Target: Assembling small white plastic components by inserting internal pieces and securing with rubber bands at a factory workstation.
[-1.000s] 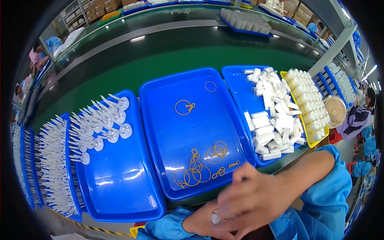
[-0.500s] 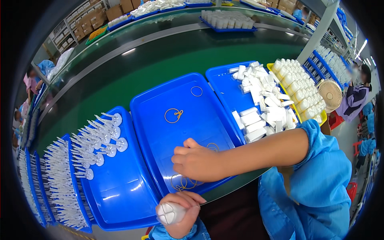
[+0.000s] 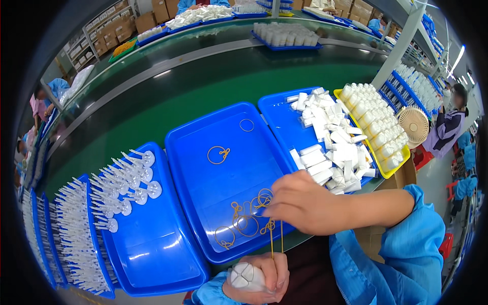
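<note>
A factory bench fills the frame, with a green conveyor belt (image 3: pixel 213 76) running behind a row of blue trays. Lowest, at bottom centre, the left hand (image 3: pixel 259 278) is closed around a small bundle of white plastic pieces (image 3: pixel 246 274). Just above it, right of centre, the right hand (image 3: pixel 300 203) pinches a tan rubber band (image 3: pixel 274 231) that hangs stretched from its fingertips towards the left hand. The step in hand looks like banding the bundle; the next move calls for opening the loop and slipping it over the white pieces without dropping them. More bands lie loose in the middle blue tray (image 3: pixel 203 152). To the lower left, another tray holds rows of white nozzle parts (image 3: pixel 122 183). To the upper right sit white caps (image 3: pixel 330 147) and a yellow tray of white bottles (image 3: pixel 373 122).
</note>
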Demonstrator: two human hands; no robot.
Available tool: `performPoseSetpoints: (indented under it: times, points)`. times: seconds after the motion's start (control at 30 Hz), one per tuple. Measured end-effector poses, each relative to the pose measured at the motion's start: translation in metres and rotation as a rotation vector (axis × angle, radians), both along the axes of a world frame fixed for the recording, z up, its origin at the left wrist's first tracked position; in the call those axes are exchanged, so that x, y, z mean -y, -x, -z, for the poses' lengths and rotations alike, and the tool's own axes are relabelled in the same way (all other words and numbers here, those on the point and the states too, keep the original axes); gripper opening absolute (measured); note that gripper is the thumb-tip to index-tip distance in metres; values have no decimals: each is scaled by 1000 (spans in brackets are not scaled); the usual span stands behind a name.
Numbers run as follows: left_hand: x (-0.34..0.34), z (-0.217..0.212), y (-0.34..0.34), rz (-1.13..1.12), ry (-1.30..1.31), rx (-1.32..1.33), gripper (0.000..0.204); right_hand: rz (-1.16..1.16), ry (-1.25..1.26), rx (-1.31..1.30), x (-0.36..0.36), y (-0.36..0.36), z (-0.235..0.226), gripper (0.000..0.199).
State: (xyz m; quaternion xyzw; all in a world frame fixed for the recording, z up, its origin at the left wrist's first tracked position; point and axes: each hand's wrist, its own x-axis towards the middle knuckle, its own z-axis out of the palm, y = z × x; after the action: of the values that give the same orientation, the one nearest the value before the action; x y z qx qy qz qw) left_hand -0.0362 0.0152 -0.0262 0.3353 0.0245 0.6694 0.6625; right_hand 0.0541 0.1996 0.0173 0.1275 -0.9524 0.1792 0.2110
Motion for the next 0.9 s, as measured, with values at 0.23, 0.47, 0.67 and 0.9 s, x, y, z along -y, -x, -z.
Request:
performPoseSetpoints:
  times: [0.23,0.47,0.67,0.9]
  points:
    - [-13,3,-27,-941,447,-842,98,-147,1696,436,4,-31,-24,19]
    - [-17,-17,-14,-804,624,-845,112,-558,654,359,48,-62,-10,26]
    - [-6,-11,-28,-819,519,-252,114,-703,2084,259,44,-79,30,27]
    - [-5,13,-39,-1193,264,-1523,83,-91,878,378,24,-57,1,49]
